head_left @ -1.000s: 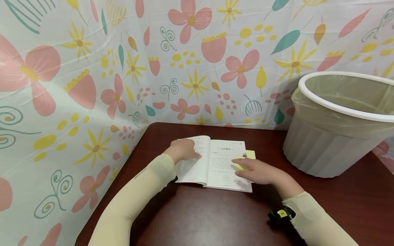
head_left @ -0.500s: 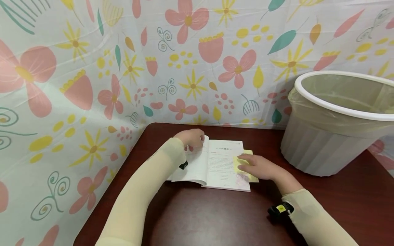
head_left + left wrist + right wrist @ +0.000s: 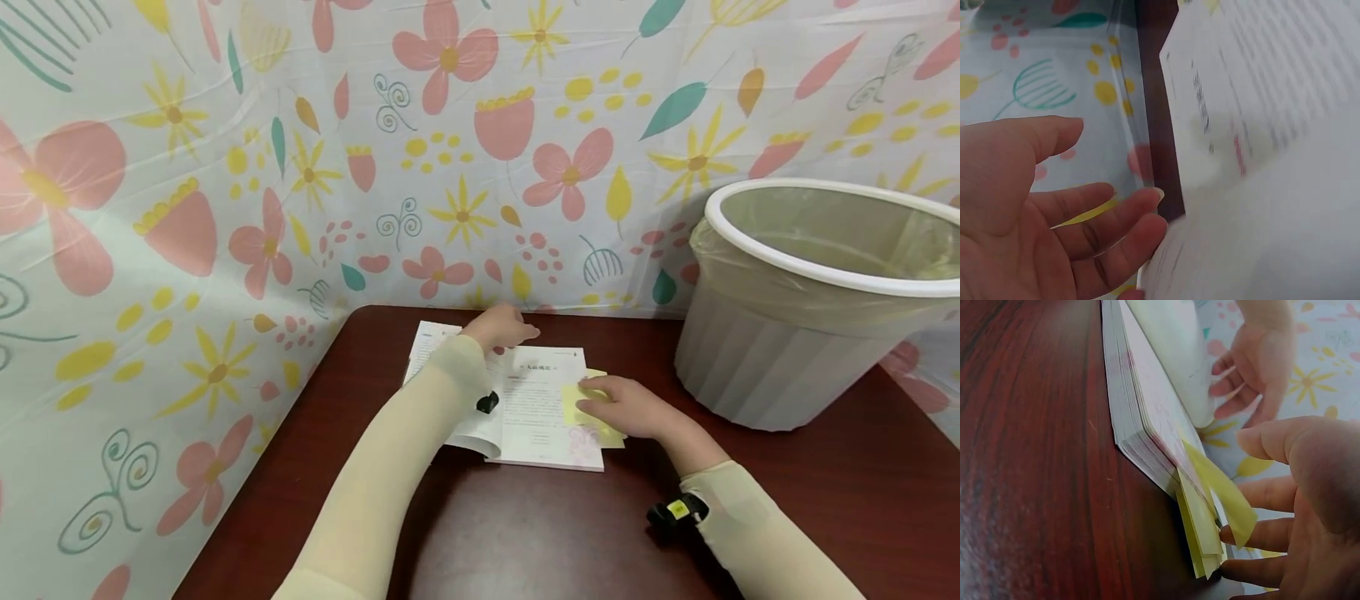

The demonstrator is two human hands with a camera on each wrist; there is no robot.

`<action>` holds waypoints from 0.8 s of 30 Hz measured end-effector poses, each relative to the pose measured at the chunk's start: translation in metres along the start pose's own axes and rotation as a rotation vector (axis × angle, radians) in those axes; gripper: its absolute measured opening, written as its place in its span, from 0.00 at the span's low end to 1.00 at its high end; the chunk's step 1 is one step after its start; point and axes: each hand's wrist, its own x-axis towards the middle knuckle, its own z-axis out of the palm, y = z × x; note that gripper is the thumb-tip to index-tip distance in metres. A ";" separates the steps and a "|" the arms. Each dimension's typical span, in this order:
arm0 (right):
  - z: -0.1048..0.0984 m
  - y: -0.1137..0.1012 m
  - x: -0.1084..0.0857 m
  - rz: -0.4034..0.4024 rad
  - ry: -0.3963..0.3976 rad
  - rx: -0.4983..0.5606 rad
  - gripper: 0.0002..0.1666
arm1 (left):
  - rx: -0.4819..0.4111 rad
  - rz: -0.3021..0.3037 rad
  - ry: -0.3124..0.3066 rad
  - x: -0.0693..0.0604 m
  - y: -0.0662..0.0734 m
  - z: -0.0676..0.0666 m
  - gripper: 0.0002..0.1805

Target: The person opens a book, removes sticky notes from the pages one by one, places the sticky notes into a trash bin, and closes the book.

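Left hand (image 3: 498, 327) slid to mid-frame, fingers loose and gripping nothing like the right hand (image 3: 630, 406), so I fear the page (image 3: 1172, 356) flops back.

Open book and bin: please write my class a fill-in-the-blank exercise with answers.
The notes at the edge of the book are coloured ____.
In the head view, the bin stands to the ____ of the book.
The bin's rim is coloured ____.
The grip farther from the bin is the person's ____ one.

Missing words: yellow; right; white; left.
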 end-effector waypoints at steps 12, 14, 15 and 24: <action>0.005 0.002 0.003 0.005 0.059 -0.057 0.32 | 0.134 0.151 -0.009 0.003 0.006 0.032 0.13; 0.005 0.003 0.003 0.006 0.059 -0.063 0.32 | 0.165 0.176 -0.036 0.003 0.007 0.035 0.12; 0.005 0.005 0.004 0.006 0.061 -0.065 0.32 | 0.179 0.184 -0.051 0.003 0.008 0.037 0.12; 0.003 0.010 0.005 0.038 0.085 -0.066 0.31 | 0.320 0.202 -0.111 0.005 0.010 0.051 0.23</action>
